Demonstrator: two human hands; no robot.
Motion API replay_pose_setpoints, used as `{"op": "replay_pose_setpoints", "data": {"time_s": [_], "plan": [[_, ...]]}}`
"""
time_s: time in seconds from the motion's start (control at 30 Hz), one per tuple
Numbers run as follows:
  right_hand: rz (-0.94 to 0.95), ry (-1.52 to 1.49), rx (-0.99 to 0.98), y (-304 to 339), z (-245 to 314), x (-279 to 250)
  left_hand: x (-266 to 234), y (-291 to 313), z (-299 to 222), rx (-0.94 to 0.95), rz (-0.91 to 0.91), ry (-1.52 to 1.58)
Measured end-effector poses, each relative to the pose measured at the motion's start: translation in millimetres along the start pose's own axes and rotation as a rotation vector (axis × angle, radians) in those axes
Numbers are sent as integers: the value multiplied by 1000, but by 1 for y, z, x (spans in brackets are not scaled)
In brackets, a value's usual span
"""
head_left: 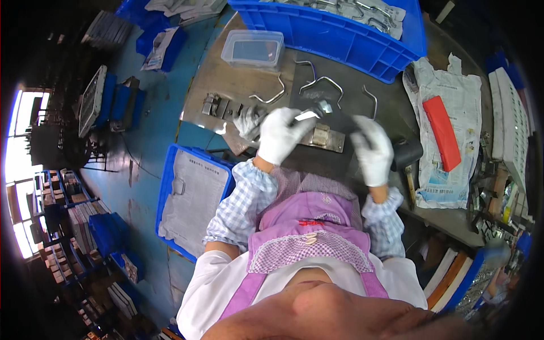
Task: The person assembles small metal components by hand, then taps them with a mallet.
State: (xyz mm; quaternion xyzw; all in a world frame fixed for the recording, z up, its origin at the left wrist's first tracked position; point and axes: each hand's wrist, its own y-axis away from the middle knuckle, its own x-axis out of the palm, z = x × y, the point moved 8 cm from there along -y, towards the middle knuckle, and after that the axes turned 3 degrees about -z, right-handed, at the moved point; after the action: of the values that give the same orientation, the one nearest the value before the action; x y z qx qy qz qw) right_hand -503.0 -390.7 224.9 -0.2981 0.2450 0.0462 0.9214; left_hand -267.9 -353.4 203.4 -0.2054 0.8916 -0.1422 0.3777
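In a white glove, my left hand (277, 137) is closed with its fingertips at a shiny metal piece (306, 115); glare and blur hide the piece's exact shape. My right hand (374, 152), also gloved in white, hovers over the right part of the worktable with fingers apart and somewhat blurred, nothing seen in it. Between the hands sits a metal fixture block on a plate (327, 139). Beyond them lie several bent metal rods, among them one at the left (269, 92), one in the middle (328, 81) and one at the right (372, 102).
A big blue crate (340, 42) with metal parts stands at the far side, beside a clear plastic box (253, 50). On the right, a red object (442, 134) rests on a printed sack (453, 85). A paper-lined blue bin (192, 192) is at left. Clamps (218, 105) sit on the table.
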Motion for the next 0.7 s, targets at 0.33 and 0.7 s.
{"op": "replay_pose_setpoints", "data": {"time_s": [0.33, 0.7], "plan": [[-200, 771, 344, 154, -155, -117, 83, -63, 86, -237, 185, -698], [-137, 936, 342, 162, -150, -114, 99, -121, 75, -465, 434, -67]]}}
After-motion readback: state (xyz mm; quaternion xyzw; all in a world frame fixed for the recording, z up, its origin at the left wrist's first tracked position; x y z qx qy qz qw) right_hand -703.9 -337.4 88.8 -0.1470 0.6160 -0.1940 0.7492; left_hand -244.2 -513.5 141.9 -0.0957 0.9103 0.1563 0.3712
